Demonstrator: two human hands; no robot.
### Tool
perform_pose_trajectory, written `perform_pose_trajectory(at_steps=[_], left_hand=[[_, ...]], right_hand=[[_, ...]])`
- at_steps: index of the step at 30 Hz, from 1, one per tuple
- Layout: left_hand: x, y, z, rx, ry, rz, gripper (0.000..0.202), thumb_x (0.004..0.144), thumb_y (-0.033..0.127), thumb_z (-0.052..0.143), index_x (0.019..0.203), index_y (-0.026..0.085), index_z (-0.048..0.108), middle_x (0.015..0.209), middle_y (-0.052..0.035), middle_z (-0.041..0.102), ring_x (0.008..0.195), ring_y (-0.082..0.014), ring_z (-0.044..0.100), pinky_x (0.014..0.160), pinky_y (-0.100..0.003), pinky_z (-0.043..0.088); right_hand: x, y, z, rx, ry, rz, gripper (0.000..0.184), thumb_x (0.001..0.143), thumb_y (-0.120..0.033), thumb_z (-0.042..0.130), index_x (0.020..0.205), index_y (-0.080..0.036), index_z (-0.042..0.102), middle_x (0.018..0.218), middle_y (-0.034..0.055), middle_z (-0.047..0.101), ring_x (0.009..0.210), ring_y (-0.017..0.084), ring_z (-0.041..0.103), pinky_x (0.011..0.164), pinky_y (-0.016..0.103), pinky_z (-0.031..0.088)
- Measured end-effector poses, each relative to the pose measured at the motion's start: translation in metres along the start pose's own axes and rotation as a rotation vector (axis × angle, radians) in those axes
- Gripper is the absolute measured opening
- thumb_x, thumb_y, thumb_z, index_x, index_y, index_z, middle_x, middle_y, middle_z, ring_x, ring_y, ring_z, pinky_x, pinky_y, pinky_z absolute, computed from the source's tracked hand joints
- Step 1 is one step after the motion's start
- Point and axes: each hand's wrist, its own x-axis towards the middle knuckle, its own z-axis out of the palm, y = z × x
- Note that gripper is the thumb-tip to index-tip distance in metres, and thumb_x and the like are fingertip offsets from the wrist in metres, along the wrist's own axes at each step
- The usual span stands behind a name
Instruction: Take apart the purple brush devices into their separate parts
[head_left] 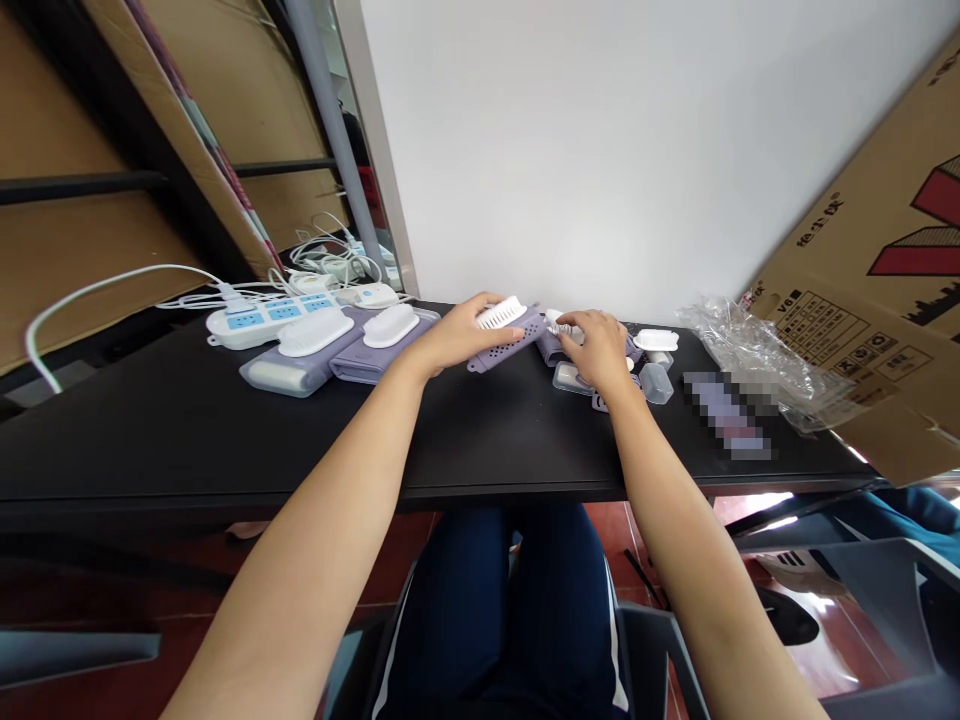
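Note:
My left hand (pixel 459 335) is closed around a purple perforated case (pixel 510 345) with a white brush head (pixel 501 313) on top of it, at the far middle of the black table (pixel 225 430). My right hand (pixel 600 347) rests just to its right, fingers pinched on a small white piece (pixel 556 321) above a second purple part (pixel 553 347). Small clear and white caps (pixel 655 382) lie around that hand.
Two more purple cases with white brush tops (pixel 315 350) and a white power strip (pixel 262 317) with cables lie at the left. Crumpled clear plastic (pixel 757 350) and a cardboard box (pixel 885 270) stand at the right. A white wall rises behind the table.

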Motion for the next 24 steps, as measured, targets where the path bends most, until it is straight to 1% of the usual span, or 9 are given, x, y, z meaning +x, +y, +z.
perform_pose_trajectory(at_steps=[2,5,7,9,12,16,19,22,24], left_hand=[[0.002,0.000,0.002,-0.167,0.082,0.011,0.076,0.077,0.062,0.087,0.139,0.024,0.066,0.138,-0.0078,0.072,0.123,-0.0293,0.069,0.100,-0.035,0.056],[0.011,-0.006,0.006,-0.379,0.229,0.019,0.074,0.077,0.061,0.087,0.136,0.023,0.064,0.133,-0.0087,0.074,0.122,-0.0280,0.070,0.100,-0.035,0.057],[0.017,-0.011,0.008,-0.478,0.323,0.024,0.072,0.076,0.062,0.088,0.132,0.022,0.063,0.128,-0.0092,0.074,0.118,-0.0263,0.071,0.098,-0.034,0.057],[0.022,-0.016,0.007,-0.533,0.395,0.017,0.074,0.075,0.065,0.088,0.130,0.023,0.062,0.125,-0.0092,0.074,0.113,-0.0244,0.072,0.095,-0.033,0.057],[0.025,-0.020,0.005,-0.555,0.449,-0.015,0.076,0.074,0.072,0.088,0.128,0.023,0.062,0.120,-0.0085,0.074,0.106,-0.0239,0.072,0.086,-0.031,0.058],[0.025,-0.020,0.004,-0.573,0.468,-0.085,0.079,0.074,0.076,0.086,0.130,0.025,0.063,0.118,-0.0078,0.074,0.099,-0.0241,0.073,0.071,-0.030,0.055],[0.024,-0.019,0.006,-0.598,0.471,-0.120,0.079,0.074,0.074,0.087,0.132,0.025,0.063,0.122,-0.0080,0.074,0.099,-0.0240,0.073,0.066,-0.028,0.053],[0.024,-0.018,0.008,-0.600,0.448,-0.145,0.077,0.076,0.072,0.086,0.133,0.025,0.062,0.122,-0.0091,0.074,0.101,-0.0246,0.073,0.066,-0.029,0.053],[0.024,-0.018,0.009,-0.622,0.421,-0.161,0.075,0.078,0.071,0.084,0.132,0.024,0.061,0.122,-0.0098,0.073,0.101,-0.0247,0.073,0.066,-0.029,0.054]], right_hand=[[0.004,0.002,-0.003,0.149,0.064,0.019,0.021,0.101,-0.030,0.060,0.113,-0.028,0.077,0.121,0.0084,0.075,0.122,0.028,0.066,0.116,0.048,0.044],[0.010,0.009,-0.008,0.368,0.257,0.080,0.023,0.098,-0.035,0.062,0.115,-0.023,0.073,0.120,0.0094,0.069,0.110,0.022,0.068,0.107,0.039,0.053],[0.012,0.014,-0.011,0.415,0.390,0.138,0.026,0.097,-0.038,0.062,0.117,-0.023,0.070,0.123,0.0097,0.065,0.107,0.020,0.066,0.103,0.037,0.054],[0.012,0.018,-0.015,0.388,0.457,0.195,0.026,0.097,-0.038,0.059,0.117,-0.024,0.067,0.125,0.0098,0.061,0.108,0.020,0.065,0.103,0.038,0.054],[0.011,0.018,-0.018,0.308,0.441,0.280,0.026,0.095,-0.033,0.056,0.116,-0.024,0.066,0.123,0.0096,0.059,0.103,0.020,0.063,0.105,0.040,0.052],[0.008,0.014,-0.018,0.214,0.378,0.357,0.031,0.091,-0.025,0.052,0.118,-0.024,0.066,0.120,0.0093,0.059,0.098,0.021,0.062,0.102,0.041,0.052],[0.006,0.012,-0.015,0.100,0.308,0.367,0.029,0.092,-0.026,0.053,0.116,-0.025,0.068,0.121,0.0103,0.061,0.107,0.026,0.063,0.104,0.044,0.050],[0.004,0.012,-0.010,-0.017,0.208,0.363,0.027,0.093,-0.028,0.055,0.114,-0.026,0.072,0.124,0.0122,0.064,0.120,0.032,0.061,0.108,0.050,0.047],[0.003,0.012,-0.008,-0.064,0.165,0.354,0.026,0.093,-0.027,0.056,0.113,-0.027,0.073,0.125,0.0132,0.065,0.124,0.035,0.060,0.109,0.053,0.045]])
